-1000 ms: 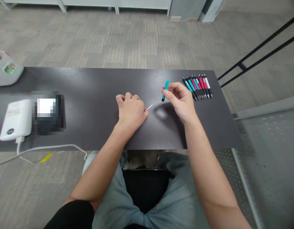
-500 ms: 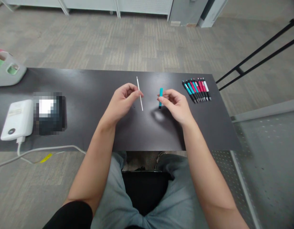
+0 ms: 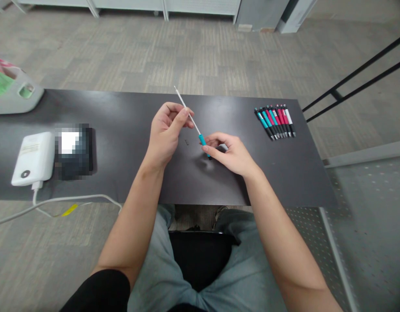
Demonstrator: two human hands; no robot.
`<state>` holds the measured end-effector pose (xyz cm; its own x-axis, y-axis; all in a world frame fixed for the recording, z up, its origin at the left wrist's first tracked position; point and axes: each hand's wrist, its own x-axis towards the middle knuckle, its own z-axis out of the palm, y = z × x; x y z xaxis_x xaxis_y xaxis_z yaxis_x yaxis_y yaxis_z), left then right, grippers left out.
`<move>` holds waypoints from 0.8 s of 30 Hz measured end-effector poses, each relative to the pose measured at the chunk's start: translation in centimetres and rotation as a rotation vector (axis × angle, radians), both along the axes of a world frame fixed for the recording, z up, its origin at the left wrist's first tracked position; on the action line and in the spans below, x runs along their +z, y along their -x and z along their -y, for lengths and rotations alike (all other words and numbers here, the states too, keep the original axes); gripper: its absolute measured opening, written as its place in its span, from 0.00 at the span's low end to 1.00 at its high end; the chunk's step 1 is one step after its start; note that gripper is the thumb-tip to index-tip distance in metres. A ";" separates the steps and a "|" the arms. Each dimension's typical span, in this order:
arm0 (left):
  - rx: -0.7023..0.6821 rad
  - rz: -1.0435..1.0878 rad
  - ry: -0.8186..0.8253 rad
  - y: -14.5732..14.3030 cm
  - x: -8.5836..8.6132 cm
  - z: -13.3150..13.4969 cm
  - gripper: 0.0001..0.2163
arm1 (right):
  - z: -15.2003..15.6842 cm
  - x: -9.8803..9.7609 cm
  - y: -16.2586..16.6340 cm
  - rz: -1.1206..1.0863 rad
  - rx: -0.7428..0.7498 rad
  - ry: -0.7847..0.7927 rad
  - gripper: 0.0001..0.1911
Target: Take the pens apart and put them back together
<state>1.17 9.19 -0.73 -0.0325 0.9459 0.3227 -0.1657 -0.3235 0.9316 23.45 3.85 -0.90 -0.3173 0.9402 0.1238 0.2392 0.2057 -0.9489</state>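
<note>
My left hand (image 3: 166, 130) pinches a thin white refill (image 3: 186, 109) that slants up and away from me. Its lower end goes into the top of a teal pen barrel (image 3: 203, 140). My right hand (image 3: 230, 154) is closed on that barrel, just above the black table (image 3: 128, 130), and covers most of it. A tiny dark part (image 3: 187, 141) lies on the table between my hands.
A row of several teal and red pens (image 3: 275, 120) lies at the table's far right. A white power bank (image 3: 33, 158) with a cable (image 3: 66, 201) and a blurred dark object (image 3: 73, 149) sit at the left. A grey container (image 3: 14, 91) is at the far-left corner.
My left hand lifted the white refill from the table and tilted it. My right hand brought the teal barrel down and left to meet the refill's lower end.
</note>
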 end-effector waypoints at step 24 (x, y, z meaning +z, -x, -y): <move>-0.173 -0.181 -0.052 1.0 -0.2 0.6 0.29 | -0.2 -0.3 -0.1 -0.072 -0.049 -0.050 0.25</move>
